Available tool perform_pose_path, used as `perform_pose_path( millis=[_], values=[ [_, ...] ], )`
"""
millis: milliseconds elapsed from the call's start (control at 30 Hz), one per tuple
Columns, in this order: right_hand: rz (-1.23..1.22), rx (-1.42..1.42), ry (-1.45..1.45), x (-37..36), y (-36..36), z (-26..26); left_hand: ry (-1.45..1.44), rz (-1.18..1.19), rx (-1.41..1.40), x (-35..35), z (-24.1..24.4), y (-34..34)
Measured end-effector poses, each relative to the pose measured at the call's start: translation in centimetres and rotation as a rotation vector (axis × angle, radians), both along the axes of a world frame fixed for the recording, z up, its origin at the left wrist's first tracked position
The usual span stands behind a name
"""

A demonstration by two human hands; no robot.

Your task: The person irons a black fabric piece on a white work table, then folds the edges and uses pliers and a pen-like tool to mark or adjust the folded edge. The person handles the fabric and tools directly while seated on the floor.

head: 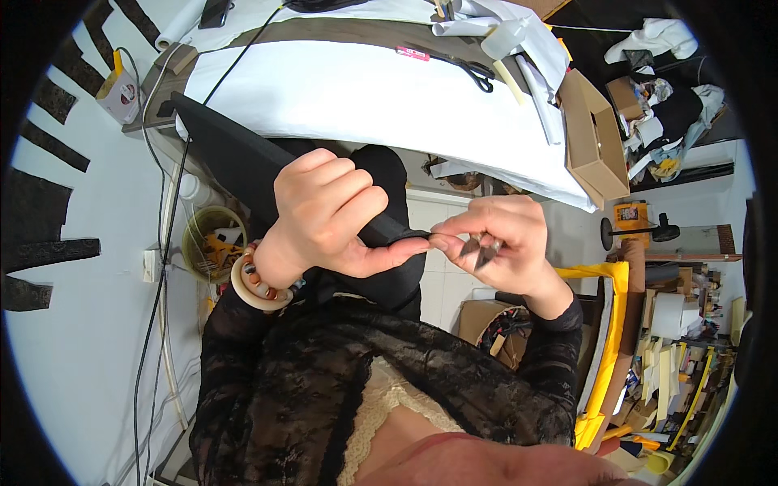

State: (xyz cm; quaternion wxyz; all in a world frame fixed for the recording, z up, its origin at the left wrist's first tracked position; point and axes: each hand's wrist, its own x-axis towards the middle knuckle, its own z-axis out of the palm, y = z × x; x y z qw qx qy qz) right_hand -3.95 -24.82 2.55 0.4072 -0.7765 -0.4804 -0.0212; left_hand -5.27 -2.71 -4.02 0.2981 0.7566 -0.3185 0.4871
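A long piece of black fabric point(234, 149) runs from the table's left end down to my hands. My left hand point(334, 209), with a beaded bracelet point(258, 279) and a pale bangle at its wrist, grips the fabric, thumb stretched along its edge. At the fabric's narrow end, the fingertips of my right hand point(501, 243) pinch it, touching the left thumb's tip. Small metal thread snips point(480, 252) sit within the right hand, their blades pointing back toward my body and clear of the fabric.
The table point(377, 91) with white covering lies ahead, holding black-handled scissors point(477, 76), a pink-labelled item point(412, 53) and paper rolls. A cardboard box point(592, 136) stands at its right end. Cables point(163, 243) hang at left beside a bin point(213, 243). Another cardboard box point(477, 319) is below my right arm.
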Motion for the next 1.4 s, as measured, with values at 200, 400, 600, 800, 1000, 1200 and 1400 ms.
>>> perform_pose_path(
  millis=[200, 400, 600, 800, 1000, 1200, 1400],
  values=[
    [0.125, -0.082, -0.338, -0.4, -1.3, 0.1, -0.005, 0.032, 0.024, -0.3, -0.2, -0.3],
    [0.04, -0.048, 0.256, 0.5, -2.7, 1.5, -0.031, 0.048, 0.041, -0.7, -0.2, -0.6],
    [0.065, -0.487, 0.407, 1.9, -2.7, 3.6, -0.028, 0.042, 0.041, -0.9, -0.4, -1.0],
    [0.021, -0.524, 0.4, 1.8, -1.6, 4.5, -0.041, 0.048, 0.027, -0.9, -0.8, -1.5],
    [0.007, -0.625, 0.375, 1.3, -0.5, 5.7, -0.034, 0.05, 0.033, -0.9, -0.8, -1.4],
    [0.018, -0.641, 0.381, 1.2, -0.2, 5.8, -0.024, 0.04, 0.033, -0.8, -0.6, -1.6],
    [0.006, -0.66, 0.412, 1.2, -0.1, 5.9, 0.006, 0.055, 0.073, -1.1, -0.4, -1.4]
  ],
)
